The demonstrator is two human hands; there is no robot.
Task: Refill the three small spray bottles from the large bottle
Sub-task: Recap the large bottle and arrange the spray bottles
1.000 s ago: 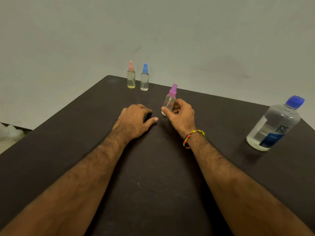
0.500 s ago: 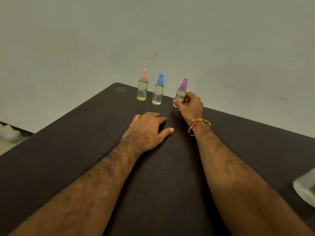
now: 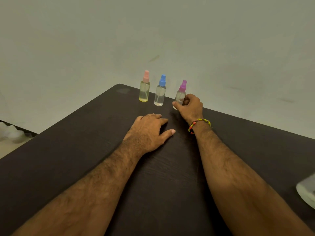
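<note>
Three small clear spray bottles stand in a row near the table's far corner. The pink-capped bottle holds yellowish liquid, the blue-capped bottle holds clear liquid. The purple-capped bottle is rightmost and upright, and my right hand is closed around its lower body, hiding its base. My left hand lies flat on the dark table, palm down, fingers apart, holding nothing. Only the bottom of the large bottle shows at the right edge.
A pale wall rises right behind the table's far edges. Something white and fluffy lies on the floor beyond the table's left edge. A beaded bracelet circles my right wrist.
My right hand carried the purple-capped bottle away from me and set it in line beside the blue-capped one. The view shifted left, pushing the large bottle to the right edge.
</note>
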